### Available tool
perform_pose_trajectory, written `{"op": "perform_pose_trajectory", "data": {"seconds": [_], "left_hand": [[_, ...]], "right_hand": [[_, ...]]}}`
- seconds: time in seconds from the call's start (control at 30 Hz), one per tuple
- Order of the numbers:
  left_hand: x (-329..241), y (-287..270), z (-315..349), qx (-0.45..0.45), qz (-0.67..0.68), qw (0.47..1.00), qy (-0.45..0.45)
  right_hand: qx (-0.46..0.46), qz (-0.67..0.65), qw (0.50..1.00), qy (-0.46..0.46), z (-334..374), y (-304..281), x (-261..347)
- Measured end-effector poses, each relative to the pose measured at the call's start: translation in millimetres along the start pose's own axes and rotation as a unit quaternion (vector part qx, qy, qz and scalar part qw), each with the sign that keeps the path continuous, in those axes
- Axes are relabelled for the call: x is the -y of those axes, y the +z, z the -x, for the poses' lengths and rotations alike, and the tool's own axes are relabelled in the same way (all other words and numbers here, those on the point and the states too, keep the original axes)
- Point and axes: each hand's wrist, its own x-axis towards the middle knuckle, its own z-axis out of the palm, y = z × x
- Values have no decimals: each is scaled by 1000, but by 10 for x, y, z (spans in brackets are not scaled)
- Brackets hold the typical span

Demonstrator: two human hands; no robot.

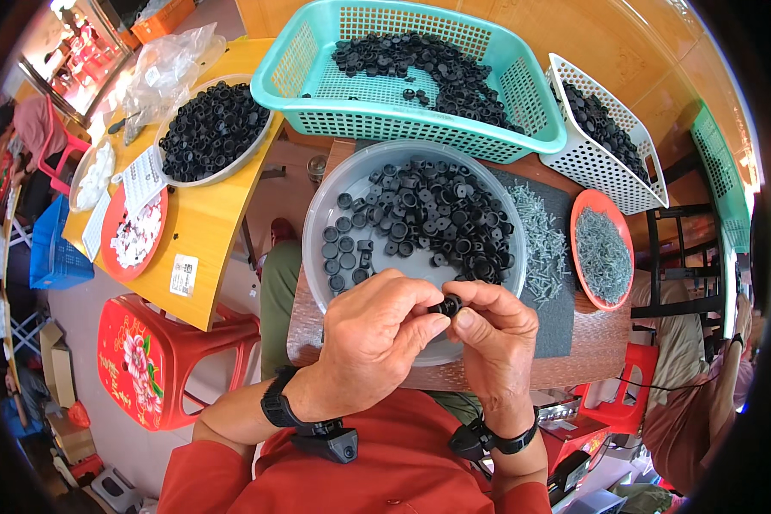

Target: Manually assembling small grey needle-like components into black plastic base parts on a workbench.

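Both hands meet over the near rim of a round grey tub point(319, 206). A small black round plastic part point(445, 305) is pinched between the thumb and finger of my left hand point(370, 330). My right hand point(499, 338) grips the same part from the other side with thumb and forefinger. The fingers cover much of the part, so its full shape is hidden. Many loose black caps point(437, 206) fill the tub, heaped toward the right, with some lined up along its left side.
Screws point(535, 240) lie on a dark mat point(555, 330) right of the tub, beside a red plate of screws point(604, 257). Behind stand a teal basket point(403, 133) and a white basket point(604, 176), both holding black parts. A yellow table point(223, 283) and red stool point(137, 360) stand left. Someone sits at right.
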Motion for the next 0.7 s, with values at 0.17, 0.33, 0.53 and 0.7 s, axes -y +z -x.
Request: {"op": "perform_pose_trajectory", "data": {"seconds": [0.17, 0.33, 0.53, 0.7], "left_hand": [[-6, 12, -1, -11, -39, 999, 28], [-6, -12, -10, 8, -21, 1000, 12], [-50, 13, -4, 12, 77, 994, -79], [7, -12, -29, 29, 65, 995, -67]], "right_hand": [[-3, 12, 1000, -6, 1, 7, -1], [8, 30, 999, -22, -7, -6, -19], [6, 29, 999, -35, 7, 17, -12], [-40, 8, 999, 4, 8, 83, 48]]}}
